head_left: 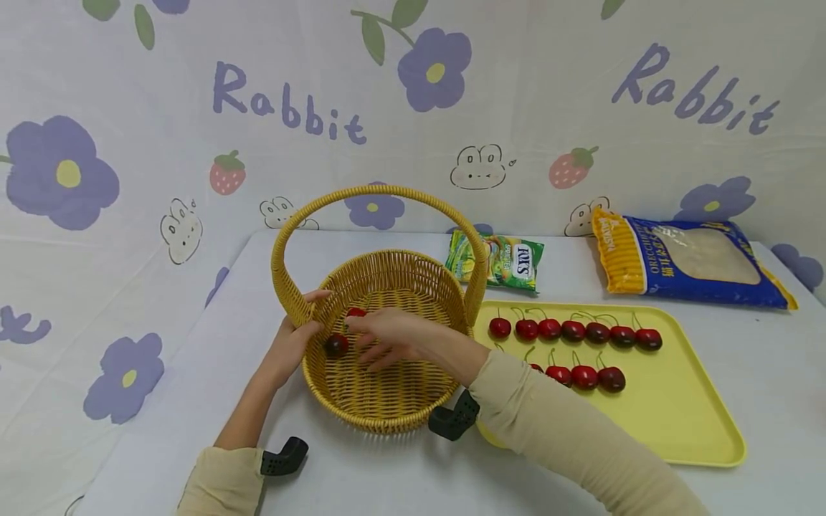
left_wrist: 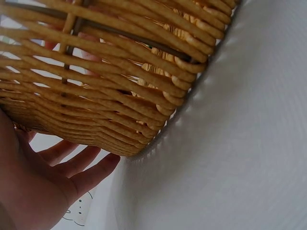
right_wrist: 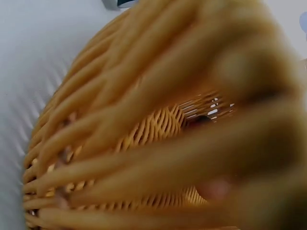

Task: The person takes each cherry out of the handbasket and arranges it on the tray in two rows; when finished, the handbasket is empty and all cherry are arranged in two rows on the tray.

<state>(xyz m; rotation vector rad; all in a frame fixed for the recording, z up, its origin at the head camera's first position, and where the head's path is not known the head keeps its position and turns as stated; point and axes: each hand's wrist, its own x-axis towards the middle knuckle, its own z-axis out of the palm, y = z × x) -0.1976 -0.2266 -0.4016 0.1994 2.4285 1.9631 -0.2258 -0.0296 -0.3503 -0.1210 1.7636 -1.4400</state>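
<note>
A round woven basket [head_left: 381, 423] with a tall arched handle stands on the table. My left hand [head_left: 289, 347] holds its left side by the foot of the handle; in the left wrist view this hand's fingers [left_wrist: 91, 172] lie against the outside weave. My right hand [head_left: 393, 333] reaches inside, its thumb and fingers spread apart. A red cherry [head_left: 356, 312] shows just behind that thumb, partly covered. A darker cherry [head_left: 336, 345] lies by the inner left wall. Blurred weave fills much of the right wrist view, with a dark cherry [right_wrist: 199, 120] behind it.
Right of the basket is a yellow tray [head_left: 684, 423] with two rows of stemmed cherries [head_left: 573, 331], partly hidden by the right sleeve. Behind lie a green candy bag [head_left: 493, 261] and a blue and yellow pasta bag [head_left: 693, 261]. A printed cloth hangs at the back.
</note>
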